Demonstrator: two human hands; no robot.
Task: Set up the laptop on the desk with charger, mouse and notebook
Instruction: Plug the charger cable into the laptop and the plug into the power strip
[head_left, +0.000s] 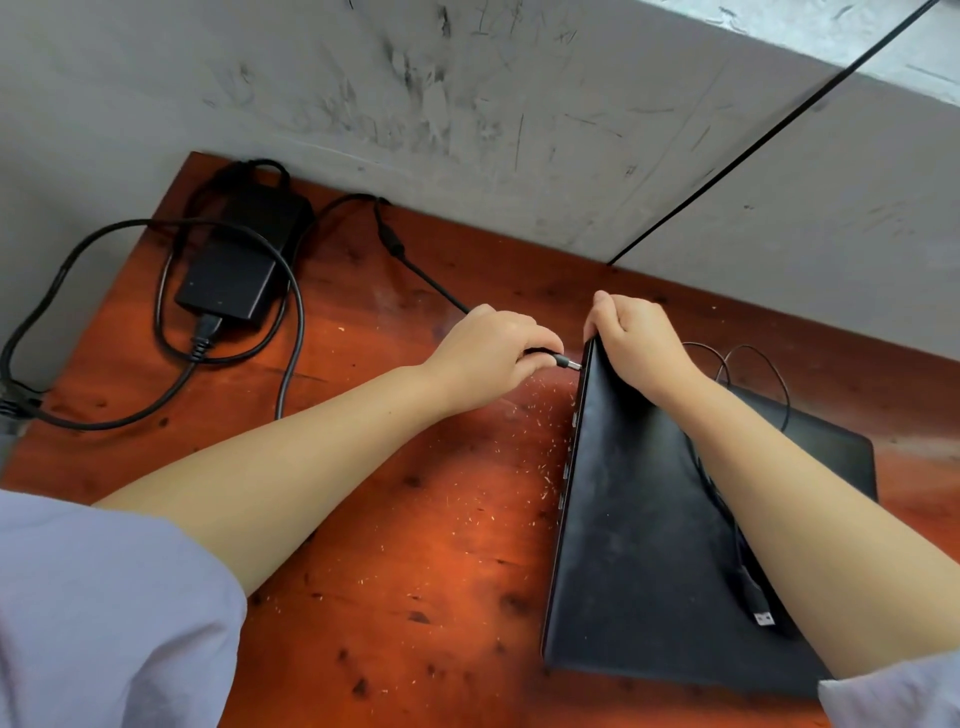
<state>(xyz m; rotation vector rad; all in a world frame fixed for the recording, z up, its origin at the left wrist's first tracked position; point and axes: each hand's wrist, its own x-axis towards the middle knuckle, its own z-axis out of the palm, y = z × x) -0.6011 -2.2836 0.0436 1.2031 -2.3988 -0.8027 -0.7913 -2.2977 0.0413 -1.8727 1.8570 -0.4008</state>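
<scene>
A closed black laptop (639, 525) lies on the reddish wooden desk (415, 545), its left edge tilted up. My right hand (636, 343) grips the laptop's far left corner. My left hand (488, 353) pinches the charger plug (567, 362), whose metal tip sits right at the laptop's left edge near that corner. The charger brick (236, 265) rests at the desk's far left, with its black cable (415, 267) running to my left hand. A thin black cord with a USB plug (762, 618) lies across the lid, partly under my right forearm. Mouse and notebook are not visible.
A scuffed grey wall (467, 93) runs along the desk's back edge. A thick power cord (104, 322) loops over the desk's left side and off the left edge. Small light specks (519, 467) litter the wood beside the laptop.
</scene>
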